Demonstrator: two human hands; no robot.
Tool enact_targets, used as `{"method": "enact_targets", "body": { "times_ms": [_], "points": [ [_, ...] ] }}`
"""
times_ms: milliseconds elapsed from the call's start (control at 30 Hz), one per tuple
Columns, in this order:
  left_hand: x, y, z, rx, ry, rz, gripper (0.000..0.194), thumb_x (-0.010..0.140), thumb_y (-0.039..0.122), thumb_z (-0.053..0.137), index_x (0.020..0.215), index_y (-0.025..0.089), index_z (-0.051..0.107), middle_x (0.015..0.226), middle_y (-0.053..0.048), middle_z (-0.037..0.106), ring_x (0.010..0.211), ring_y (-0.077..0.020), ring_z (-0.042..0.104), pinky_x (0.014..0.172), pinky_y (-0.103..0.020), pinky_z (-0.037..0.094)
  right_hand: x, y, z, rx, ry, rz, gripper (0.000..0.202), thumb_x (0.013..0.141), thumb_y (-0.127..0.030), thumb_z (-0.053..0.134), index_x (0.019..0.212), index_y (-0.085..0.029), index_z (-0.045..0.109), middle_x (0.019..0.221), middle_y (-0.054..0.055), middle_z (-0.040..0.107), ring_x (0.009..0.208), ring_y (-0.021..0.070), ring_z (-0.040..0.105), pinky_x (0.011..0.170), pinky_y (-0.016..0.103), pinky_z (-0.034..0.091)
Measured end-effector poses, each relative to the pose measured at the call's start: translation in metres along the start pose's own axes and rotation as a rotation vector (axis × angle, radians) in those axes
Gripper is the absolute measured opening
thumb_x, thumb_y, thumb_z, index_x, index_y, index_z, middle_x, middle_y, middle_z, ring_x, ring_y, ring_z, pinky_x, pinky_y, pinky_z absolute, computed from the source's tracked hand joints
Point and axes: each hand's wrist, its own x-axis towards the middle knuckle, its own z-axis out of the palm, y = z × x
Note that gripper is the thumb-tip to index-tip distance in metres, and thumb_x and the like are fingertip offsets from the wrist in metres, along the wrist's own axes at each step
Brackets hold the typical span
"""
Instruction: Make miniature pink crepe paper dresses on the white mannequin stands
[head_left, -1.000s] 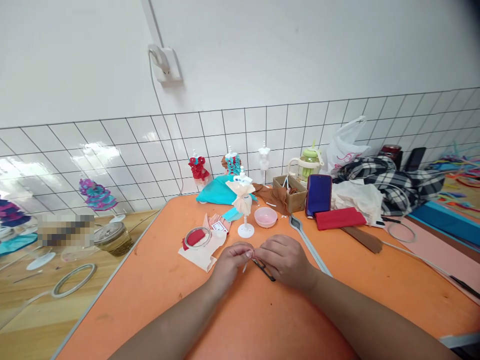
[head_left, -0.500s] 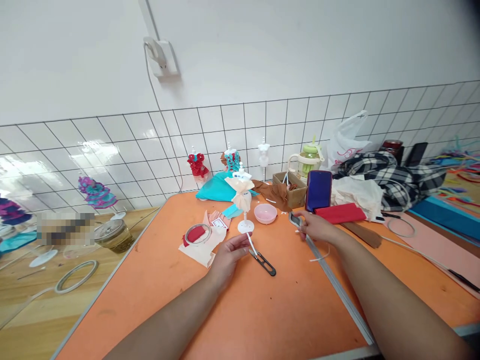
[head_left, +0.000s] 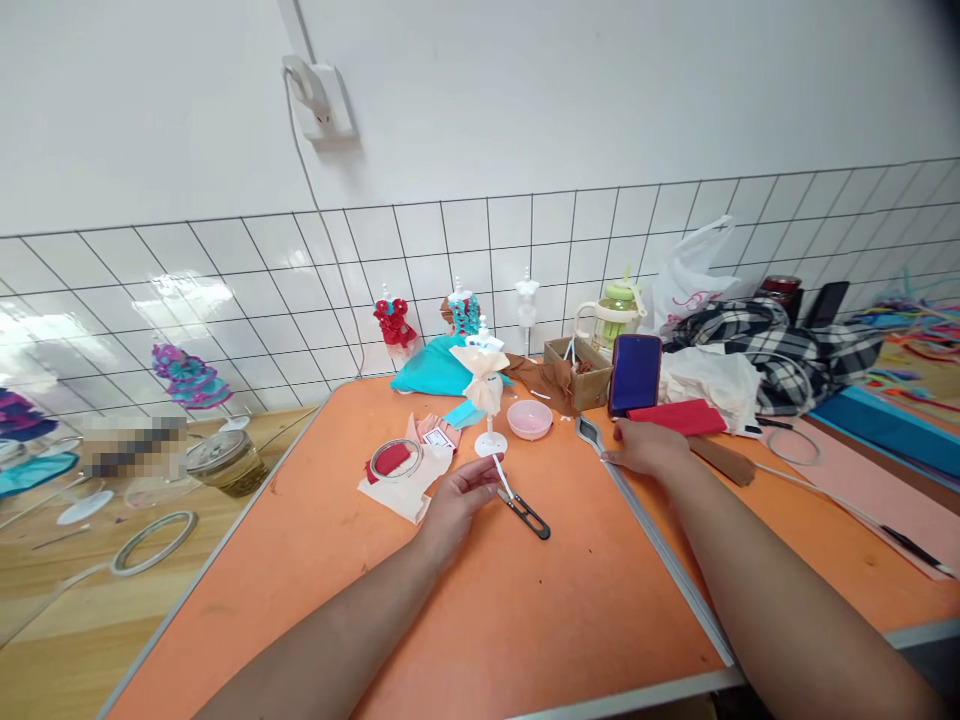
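My left hand (head_left: 459, 505) is closed, pinching a narrow white strip (head_left: 502, 478) at its fingertips. Just beyond those fingers, black thread snips (head_left: 529, 514) lie on the orange table (head_left: 480, 620). My right hand (head_left: 649, 447) rests low over the table with its fingers curled together; what they hold, if anything, is hidden. Beside its fingertips is a grey oval fitting (head_left: 590, 432) at the end of the metal seam (head_left: 652, 540). A small white dress form (head_left: 490, 443) wearing cream fabric (head_left: 481, 375) stands behind my left hand, next to a pink bowl (head_left: 529, 420).
Left of the dress form lie a tape roll (head_left: 396, 460) and fabric scraps (head_left: 397, 498). Behind stand more small dress forms (head_left: 527, 300), a cardboard box (head_left: 592, 388) and a phone (head_left: 634, 375). Red folded fabric (head_left: 679, 416) lies near my right hand.
My right hand has shifted slightly right, away from the grey fitting, and turned more palm-down. The white strand that hung below it no longer shows. My left hand keeps the strip.
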Motion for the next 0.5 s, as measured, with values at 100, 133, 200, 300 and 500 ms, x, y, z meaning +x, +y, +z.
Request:
{"method": "enact_targets", "body": {
  "times_ms": [100,133,200,300,500],
  "points": [
    [0.002,-0.002,-0.002,-0.044,-0.007,-0.006,0.041,0.064,0.016,0.072,0.105,0.019,0.071,0.111,-0.008,0.068,0.098,-0.0211,0.060,0.093,-0.036,0.041,-0.023,-0.026,-0.008,-0.058,0.200,-0.109,0.030,0.075,-0.038,0.066,0.098,-0.019,0.063,0.103,0.015,0.063,0.102,0.0343,0.056,0.074,0.038,0.041],
    [0.003,-0.002,-0.002,-0.060,-0.006,-0.014,0.042,0.064,0.015,0.072,0.105,0.018,0.071,0.107,-0.008,0.069,0.098,-0.0210,0.060,0.094,-0.036,0.040,-0.032,-0.038,-0.009,-0.052,0.291,-0.222,0.025,0.080,-0.034,0.061,0.100,-0.020,0.063,0.100,0.013,0.064,0.099,0.0309,0.057,0.075,0.037,0.040],
    [0.004,-0.003,-0.003,-0.101,-0.006,-0.027,0.043,0.063,0.014,0.072,0.105,0.017,0.071,0.098,-0.008,0.070,0.095,-0.0207,0.061,0.094,-0.036,0.039,-0.049,-0.062,-0.008,0.010,0.398,-0.604,0.025,0.088,-0.031,0.053,0.111,-0.023,0.060,0.104,0.009,0.065,0.098,0.0240,0.058,0.078,0.033,0.039],
    [0.004,-0.002,-0.003,-0.169,-0.020,-0.032,0.044,0.062,0.011,0.071,0.106,0.015,0.070,0.092,-0.008,0.070,0.093,-0.0208,0.061,0.093,-0.036,0.039,-0.067,-0.088,0.000,0.028,0.442,-1.070,0.025,0.091,-0.032,0.051,0.112,-0.024,0.060,0.100,0.007,0.066,0.093,0.0205,0.056,0.079,0.033,0.037],
    [0.003,-0.002,0.001,-0.212,-0.063,-0.063,0.042,0.064,0.009,0.071,0.105,0.014,0.071,0.092,-0.009,0.070,0.089,-0.0187,0.061,0.093,-0.034,0.038,-0.068,-0.095,0.017,0.123,0.559,-1.153,0.018,0.093,-0.028,0.048,0.095,-0.021,0.065,0.082,0.004,0.068,0.078,0.0156,0.056,0.070,0.029,0.035]
  ]
}}
